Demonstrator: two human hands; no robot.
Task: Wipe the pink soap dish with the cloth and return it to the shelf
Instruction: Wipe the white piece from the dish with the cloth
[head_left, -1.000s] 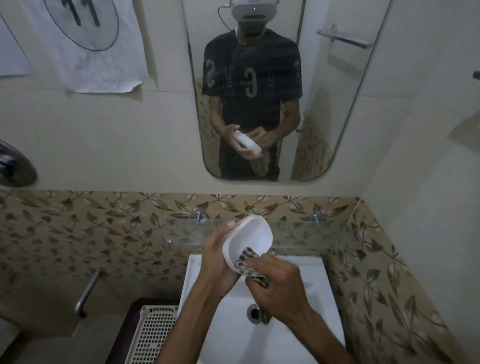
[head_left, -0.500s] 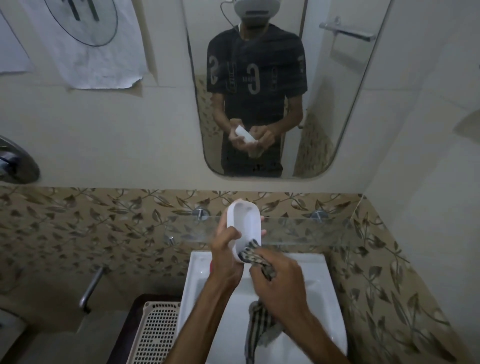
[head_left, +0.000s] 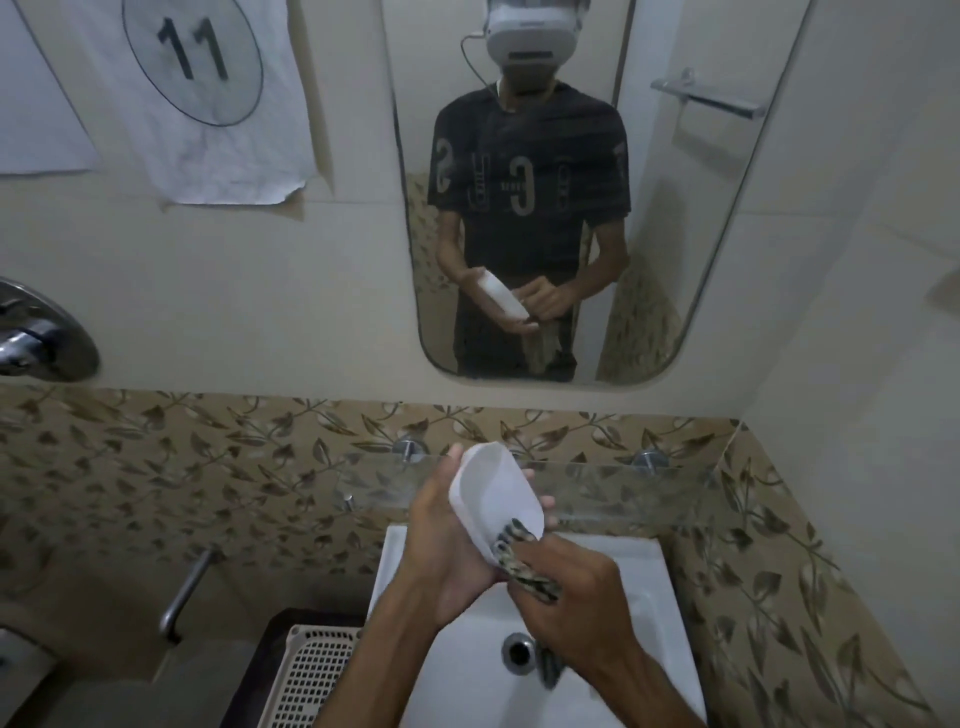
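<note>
Left hand fingers grasping soap dish, tilted, above sink. Right hand fingers clenched on cloth, pressed into dish's near end. Glass shelf just beyond.

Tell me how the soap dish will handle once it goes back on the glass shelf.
The soap dish looks like thin rigid plastic, probably light: the left hand alone holds it. Its smooth surface may slide on the glass shelf.

Location: a small bathroom. Indicators: white wash basin with drain, wall mirror above, glass shelf on metal mounts, leaf-patterned wall tiles, chrome tap fitting, towel rail reflected.
</note>
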